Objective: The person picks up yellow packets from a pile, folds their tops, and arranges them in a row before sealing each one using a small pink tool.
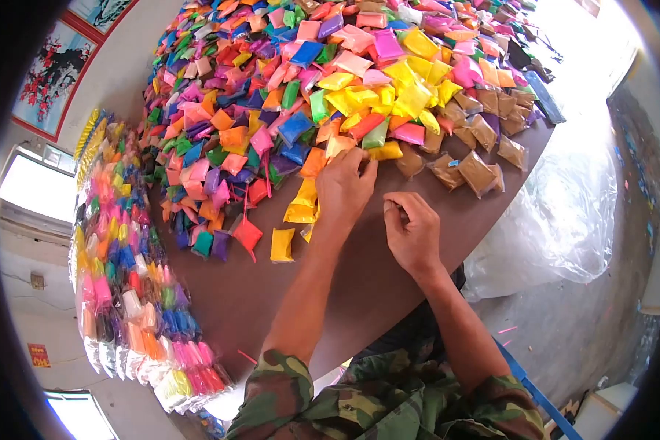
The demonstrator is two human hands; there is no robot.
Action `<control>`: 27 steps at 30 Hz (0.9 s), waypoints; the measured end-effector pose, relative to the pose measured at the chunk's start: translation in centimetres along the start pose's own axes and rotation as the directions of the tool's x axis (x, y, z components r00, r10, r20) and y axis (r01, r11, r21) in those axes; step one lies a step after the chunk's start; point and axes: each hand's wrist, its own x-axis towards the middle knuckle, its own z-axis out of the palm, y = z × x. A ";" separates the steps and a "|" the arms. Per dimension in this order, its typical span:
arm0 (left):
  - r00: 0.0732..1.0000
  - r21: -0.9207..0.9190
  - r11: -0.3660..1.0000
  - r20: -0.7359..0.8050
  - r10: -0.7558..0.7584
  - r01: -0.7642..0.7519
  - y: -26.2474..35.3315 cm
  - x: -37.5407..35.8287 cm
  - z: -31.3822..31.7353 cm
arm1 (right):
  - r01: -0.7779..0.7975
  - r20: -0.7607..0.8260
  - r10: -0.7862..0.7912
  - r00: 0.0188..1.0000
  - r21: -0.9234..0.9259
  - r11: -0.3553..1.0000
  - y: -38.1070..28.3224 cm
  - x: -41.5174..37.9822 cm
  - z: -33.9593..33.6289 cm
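Note:
My left hand (345,183) reaches to the near edge of a big heap of small plastic packets, its fingers curled at a light orange packet (339,145). Beneath its wrist side lie yellow packets (301,202), and a single yellow packet (282,245) rests apart to the left. My right hand (413,231) hovers close over the brown table (249,308) in a loose fist, thumb against the forefinger, with nothing showing in it. Brown packets (477,174) are nearest to it, beyond the knuckles. A yellow packet (386,151) lies just past the left thumb.
Mixed coloured packets (220,139) cover the far part of the table. Along the left side hang or stand long rows of bagged coloured packets (132,293). A clear plastic sheet (550,227) spreads on the right, beside the table edge. A blue strap (535,392) runs at lower right.

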 end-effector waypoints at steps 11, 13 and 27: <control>0.999 0.211 0.977 0.046 0.028 -0.037 -0.4 -2.4 -12.1 | -0.042 0.007 0.043 0.999 -0.013 0.999 -0.5 -0.3 0.2; 0.989 0.153 0.978 -0.016 0.149 -0.145 -1.1 -0.3 -9.5 | -0.030 0.006 0.030 1.000 -0.026 0.999 -0.4 -0.1 0.1; 0.990 0.105 0.986 -0.044 0.131 -0.126 -3.9 6.3 -1.6 | -0.040 0.020 0.041 0.999 -0.018 0.999 -0.7 0.2 -0.3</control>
